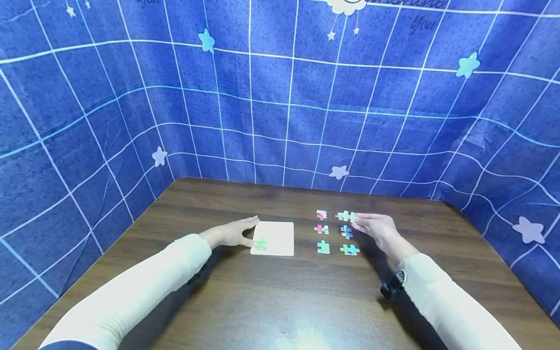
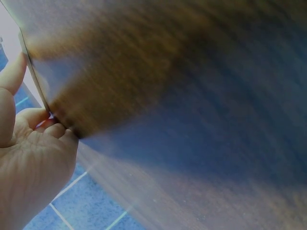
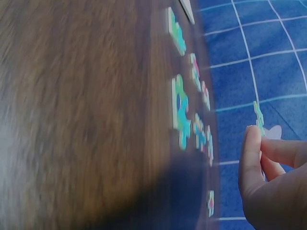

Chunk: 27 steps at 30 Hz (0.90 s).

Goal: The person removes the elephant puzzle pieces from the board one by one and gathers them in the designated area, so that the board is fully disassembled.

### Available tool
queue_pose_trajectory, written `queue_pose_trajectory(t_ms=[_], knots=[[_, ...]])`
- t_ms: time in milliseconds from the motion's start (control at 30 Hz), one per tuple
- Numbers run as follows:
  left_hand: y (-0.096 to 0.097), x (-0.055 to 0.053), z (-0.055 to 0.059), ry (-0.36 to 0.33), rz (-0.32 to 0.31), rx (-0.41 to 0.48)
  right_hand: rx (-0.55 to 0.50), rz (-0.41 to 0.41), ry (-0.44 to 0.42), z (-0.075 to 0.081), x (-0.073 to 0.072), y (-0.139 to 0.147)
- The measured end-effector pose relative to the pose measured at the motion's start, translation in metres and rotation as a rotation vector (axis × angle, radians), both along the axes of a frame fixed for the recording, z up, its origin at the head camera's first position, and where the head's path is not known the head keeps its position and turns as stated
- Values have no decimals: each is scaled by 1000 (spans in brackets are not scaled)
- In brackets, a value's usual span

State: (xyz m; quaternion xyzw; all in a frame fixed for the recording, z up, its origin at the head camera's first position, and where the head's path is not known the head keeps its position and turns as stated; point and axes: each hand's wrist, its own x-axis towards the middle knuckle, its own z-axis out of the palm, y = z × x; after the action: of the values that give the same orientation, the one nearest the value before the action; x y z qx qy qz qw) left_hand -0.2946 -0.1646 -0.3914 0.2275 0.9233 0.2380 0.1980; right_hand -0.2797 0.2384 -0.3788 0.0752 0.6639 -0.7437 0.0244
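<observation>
My right hand pinches a small light-green jigsaw piece between thumb and fingertips, above the table at the right. Close by it lie several colourful jigsaw pieces, among them a blue one, a green one and a green-blue one. My left hand rests at the left edge of a pale square puzzle board, thumb and fingers spread along that edge. On the board's lower left corner sits a green jigsaw piece, right beside the left thumb.
Everything lies on a dark brown wooden table. A blue curtain with white grid lines and stars hangs behind and along both sides. Pink-and-white jigsaw pieces lie between the board and the right hand.
</observation>
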Motion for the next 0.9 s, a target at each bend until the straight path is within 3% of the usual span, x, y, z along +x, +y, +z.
queue_pose_trajectory(t_ms=[400, 900], knots=[[0, 1, 0, 5, -7, -8, 52, 4, -34, -3, 3, 28], [-1, 0, -1, -1, 3, 2, 169, 129, -127, -15, 1, 63]])
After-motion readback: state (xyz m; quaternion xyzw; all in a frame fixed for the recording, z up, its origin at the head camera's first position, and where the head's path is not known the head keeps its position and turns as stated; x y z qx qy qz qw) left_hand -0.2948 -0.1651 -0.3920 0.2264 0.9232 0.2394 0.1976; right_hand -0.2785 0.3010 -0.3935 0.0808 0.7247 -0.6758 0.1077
